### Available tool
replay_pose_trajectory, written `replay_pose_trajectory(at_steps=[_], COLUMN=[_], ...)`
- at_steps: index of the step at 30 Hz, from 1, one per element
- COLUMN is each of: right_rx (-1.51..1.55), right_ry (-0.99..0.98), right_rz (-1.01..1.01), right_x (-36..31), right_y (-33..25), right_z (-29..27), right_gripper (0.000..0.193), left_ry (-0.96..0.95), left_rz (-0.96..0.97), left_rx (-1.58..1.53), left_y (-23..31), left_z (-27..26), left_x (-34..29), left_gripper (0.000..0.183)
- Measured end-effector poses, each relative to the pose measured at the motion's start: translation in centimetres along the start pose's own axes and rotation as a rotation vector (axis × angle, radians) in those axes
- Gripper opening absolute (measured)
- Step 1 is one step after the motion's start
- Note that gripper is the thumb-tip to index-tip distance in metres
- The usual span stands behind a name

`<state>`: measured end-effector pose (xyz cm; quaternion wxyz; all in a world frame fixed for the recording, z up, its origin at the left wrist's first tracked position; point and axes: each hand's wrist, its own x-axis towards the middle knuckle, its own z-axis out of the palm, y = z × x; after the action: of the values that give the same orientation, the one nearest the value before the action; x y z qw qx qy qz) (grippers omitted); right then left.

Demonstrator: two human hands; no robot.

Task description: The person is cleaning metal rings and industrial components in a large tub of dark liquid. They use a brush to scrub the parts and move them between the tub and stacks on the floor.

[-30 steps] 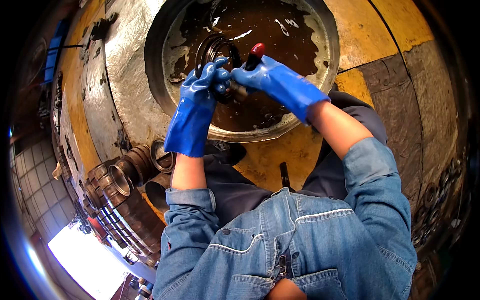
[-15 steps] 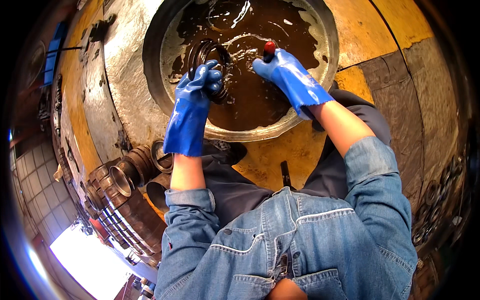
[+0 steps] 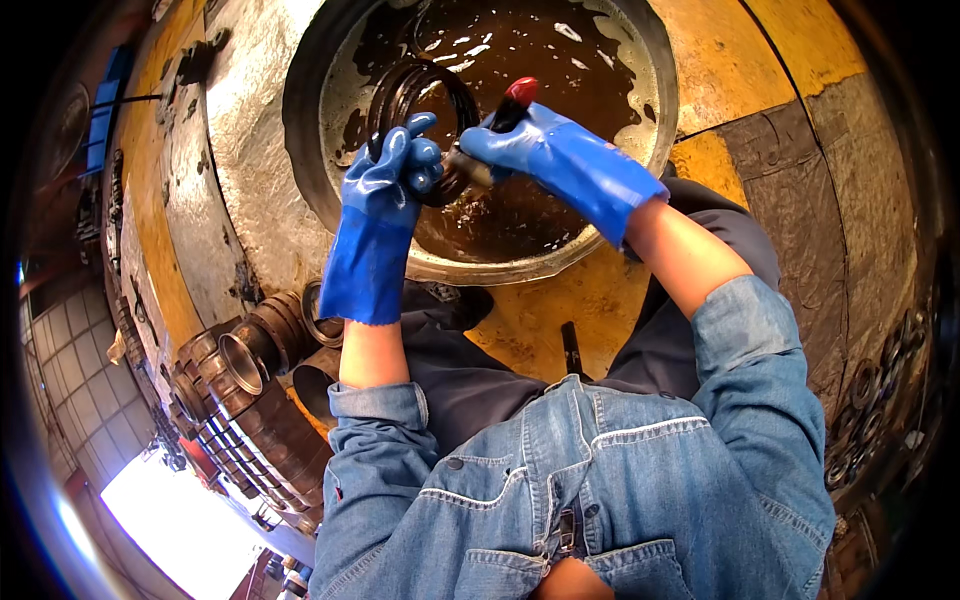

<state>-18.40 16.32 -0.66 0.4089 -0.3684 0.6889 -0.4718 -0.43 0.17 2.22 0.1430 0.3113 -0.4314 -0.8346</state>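
My left hand (image 3: 385, 185), in a long blue rubber glove, is closed round a bundle of dark, wet metal rings (image 3: 462, 98) held upright over a wide round basin (image 3: 305, 130). Brown liquid (image 3: 550, 200) with pale foam at its edge fills the basin. My right hand (image 3: 535, 140), gloved the same way, grips a brush (image 3: 520, 90) by its black, red-tipped handle. The brush's pale head is blurred and lies against the lower right side of the rings, partly hidden by my fingers.
Rusty cylindrical metal parts (image 3: 265, 345) are stacked beside my left leg. More dark ring-shaped parts (image 3: 870, 390) lie at the far right. Metal and worn yellow floor plates (image 3: 715, 60) surround the basin. My knees are close to its near rim.
My right hand has moved left with the brush, from over the liquid to the rings. The rings in my left hand have turned slightly, showing more of their round openings.
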Motion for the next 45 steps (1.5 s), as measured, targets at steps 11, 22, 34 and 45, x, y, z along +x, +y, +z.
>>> replay_pose_trajectory(at_steps=[11, 22, 34, 45], right_rx=[-0.911, -0.012, -0.27, -0.208], right_ry=[0.235, -0.183, 0.018, -0.079], right_rz=[-0.43, 0.231, 0.442, 0.298], right_x=[1.4, 0.8, 0.2, 0.7], right_y=[-2.0, 0.7, -2.6, 0.7], right_z=[0.0, -0.3, -6.1, -2.3], right_gripper=[0.025, 0.039, 0.044, 0.036], left_ry=[-0.058, -0.053, -0.033, -0.343], left_rz=[-0.15, -0.151, -0.201, 0.411], left_rx=[-0.017, 0.014, 0.472, 2.117], left_y=[-0.4, -1.4, -2.5, -3.1], left_z=[1.5, 1.1, 4.5, 4.3], left_x=[-0.3, 0.0, -0.8, 1.5], left_gripper=[0.039, 0.04, 0.023, 0.028])
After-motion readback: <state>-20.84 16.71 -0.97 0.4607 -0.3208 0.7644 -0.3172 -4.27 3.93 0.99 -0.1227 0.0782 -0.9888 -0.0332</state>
